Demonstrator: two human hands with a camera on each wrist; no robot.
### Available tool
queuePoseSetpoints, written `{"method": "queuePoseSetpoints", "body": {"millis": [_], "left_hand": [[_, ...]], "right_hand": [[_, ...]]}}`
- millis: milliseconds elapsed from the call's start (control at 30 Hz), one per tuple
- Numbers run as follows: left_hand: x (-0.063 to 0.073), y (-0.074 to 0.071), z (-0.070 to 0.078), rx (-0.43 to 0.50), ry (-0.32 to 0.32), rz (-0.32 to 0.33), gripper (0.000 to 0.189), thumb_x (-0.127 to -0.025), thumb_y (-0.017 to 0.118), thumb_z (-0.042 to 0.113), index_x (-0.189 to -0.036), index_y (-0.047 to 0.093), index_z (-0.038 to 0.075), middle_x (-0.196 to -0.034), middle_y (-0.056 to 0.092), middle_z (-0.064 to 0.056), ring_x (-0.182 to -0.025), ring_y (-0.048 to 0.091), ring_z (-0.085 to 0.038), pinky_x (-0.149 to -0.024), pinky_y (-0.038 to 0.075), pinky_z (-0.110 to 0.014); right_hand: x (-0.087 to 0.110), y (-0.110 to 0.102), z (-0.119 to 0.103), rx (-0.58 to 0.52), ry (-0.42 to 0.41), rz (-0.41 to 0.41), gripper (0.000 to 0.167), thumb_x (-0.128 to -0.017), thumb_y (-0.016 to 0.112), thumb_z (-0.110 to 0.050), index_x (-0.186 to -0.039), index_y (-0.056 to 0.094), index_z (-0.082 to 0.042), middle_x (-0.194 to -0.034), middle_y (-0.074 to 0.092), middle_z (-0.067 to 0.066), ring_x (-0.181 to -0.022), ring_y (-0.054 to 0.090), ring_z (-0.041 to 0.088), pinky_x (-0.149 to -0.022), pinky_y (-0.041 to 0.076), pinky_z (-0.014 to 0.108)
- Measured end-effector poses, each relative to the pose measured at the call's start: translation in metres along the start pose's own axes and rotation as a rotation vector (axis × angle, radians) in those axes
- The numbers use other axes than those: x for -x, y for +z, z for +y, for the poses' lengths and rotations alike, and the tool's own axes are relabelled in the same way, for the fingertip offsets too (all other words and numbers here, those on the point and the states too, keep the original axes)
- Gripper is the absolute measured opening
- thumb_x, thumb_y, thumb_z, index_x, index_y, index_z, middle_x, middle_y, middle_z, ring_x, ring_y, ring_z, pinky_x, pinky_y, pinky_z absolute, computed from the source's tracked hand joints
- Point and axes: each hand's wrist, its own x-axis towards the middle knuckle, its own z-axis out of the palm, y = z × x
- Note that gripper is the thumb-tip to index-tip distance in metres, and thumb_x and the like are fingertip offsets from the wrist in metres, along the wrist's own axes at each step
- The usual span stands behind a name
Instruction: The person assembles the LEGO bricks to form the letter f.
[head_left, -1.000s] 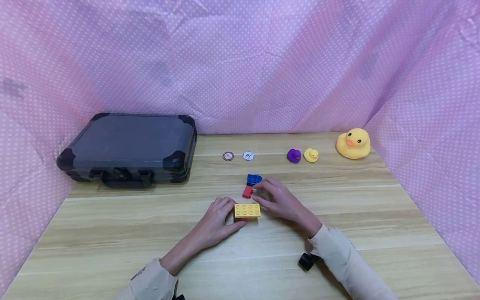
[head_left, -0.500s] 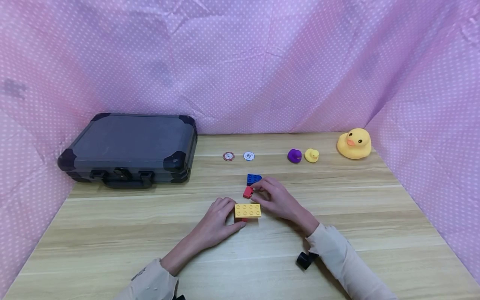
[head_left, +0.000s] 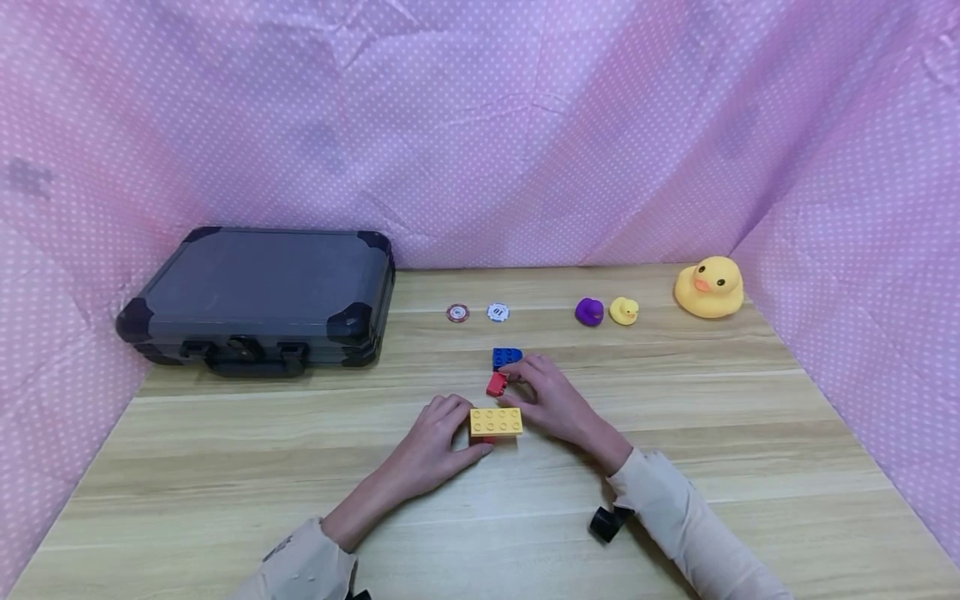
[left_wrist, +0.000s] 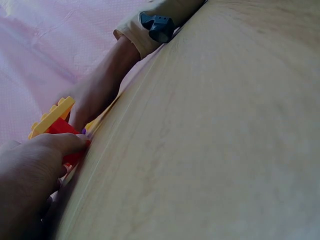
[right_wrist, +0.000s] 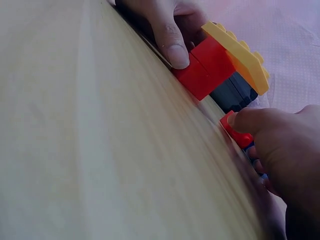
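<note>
My left hand (head_left: 435, 442) grips a stack of red bricks (right_wrist: 206, 75) from the left, thumb on the near side. A yellow building brick (head_left: 496, 422) with studs up caps the stack and juts to the right over it. Farther back, my right hand (head_left: 555, 396) pinches a small red brick (head_left: 497, 384), its studs turned sideways toward the palm. In the right wrist view the thumb (right_wrist: 245, 122) overlaps that small brick (right_wrist: 235, 130). A blue brick (head_left: 506, 358) with one rounded end lies right behind it, partly covered by the right fingers.
A grey case (head_left: 262, 292) with black corners stands at the back left. Behind the bricks lie a red poker chip (head_left: 457, 312) and a white one (head_left: 498, 312). A purple duck (head_left: 589, 312), a small yellow duck (head_left: 624, 311) and a large duck (head_left: 709, 287) stand at back right.
My right hand has shifted slightly left, its fingertips drawing in around the small red brick. The left hand and the yellow-topped stack have stayed in place.
</note>
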Motion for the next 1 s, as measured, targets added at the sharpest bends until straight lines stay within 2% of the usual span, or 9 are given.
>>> {"method": "queuePoseSetpoints", "body": {"millis": [400, 767, 1000], "left_hand": [[0.0003, 0.0, 0.0, -0.003, -0.007, -0.008, 0.037, -0.091, 0.082, 0.034, -0.115, 0.066, 0.012, -0.113, 0.061, 0.003, -0.101, 0.05, -0.015, -0.087, 0.045, -0.039], [-0.0002, 0.0, 0.0009, -0.008, 0.003, 0.004, 0.037, -0.09, 0.083, 0.033, -0.115, 0.066, 0.012, -0.113, 0.061, 0.002, -0.103, 0.051, -0.017, -0.089, 0.045, -0.04], [-0.0001, -0.0004, 0.0006, -0.009, 0.004, 0.002, 0.036, -0.09, 0.083, 0.033, -0.114, 0.066, 0.012, -0.112, 0.061, 0.002, -0.102, 0.051, -0.016, -0.087, 0.045, -0.039]], "right_hand": [[-0.0005, 0.004, -0.0032, 0.046, -0.027, 0.015, 0.033, -0.093, 0.08, -0.019, -0.121, 0.07, -0.006, -0.114, 0.064, 0.008, -0.108, 0.057, 0.026, -0.092, 0.05, 0.046], [-0.0001, 0.0021, -0.0065, 0.023, 0.039, -0.003, 0.031, -0.094, 0.079, -0.018, -0.121, 0.068, -0.007, -0.117, 0.064, 0.008, -0.112, 0.056, 0.027, -0.097, 0.049, 0.047], [0.0018, -0.0008, -0.0084, -0.051, 0.084, -0.015, 0.032, -0.094, 0.079, -0.017, -0.123, 0.067, -0.008, -0.121, 0.063, 0.007, -0.116, 0.056, 0.026, -0.099, 0.048, 0.048]]}}
